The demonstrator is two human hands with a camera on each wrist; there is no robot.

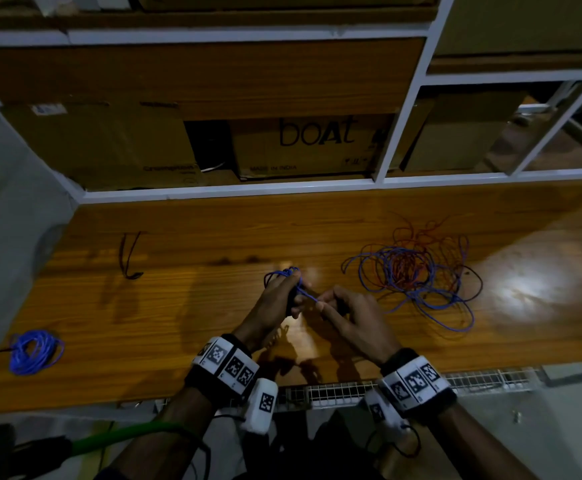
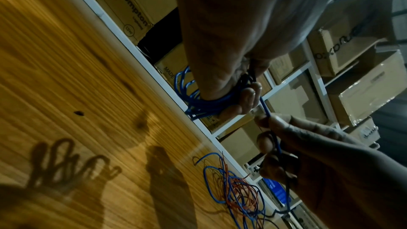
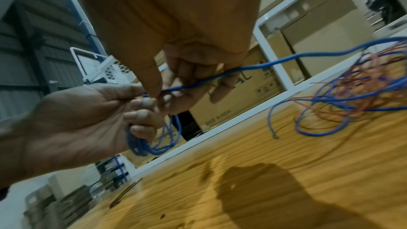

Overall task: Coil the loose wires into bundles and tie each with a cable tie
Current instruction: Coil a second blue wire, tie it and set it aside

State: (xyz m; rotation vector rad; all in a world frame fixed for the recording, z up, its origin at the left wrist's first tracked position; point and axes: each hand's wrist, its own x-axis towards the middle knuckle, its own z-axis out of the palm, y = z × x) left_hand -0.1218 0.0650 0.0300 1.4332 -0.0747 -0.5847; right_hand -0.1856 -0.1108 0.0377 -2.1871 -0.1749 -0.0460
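Above the middle of the wooden table (image 1: 213,237), my left hand (image 1: 294,299) grips a small coil of blue wire (image 1: 282,273), its fingers curled round the loops (image 2: 204,101). My right hand (image 1: 320,303) pinches the free blue strand (image 3: 286,58) just right of the coil, between thumb and forefinger. That strand runs right to a loose tangle of blue and red wires (image 1: 417,271) lying on the table. A finished blue coil (image 1: 34,351) lies at the left front edge. Black cable ties (image 1: 128,254) lie at the back left.
Behind the table stands a white-framed shelf (image 1: 227,190) with cardboard boxes (image 1: 310,147). A white wire mesh tray (image 1: 338,393) sits below the table's front edge. A green hose (image 1: 126,436) crosses the floor at bottom left.
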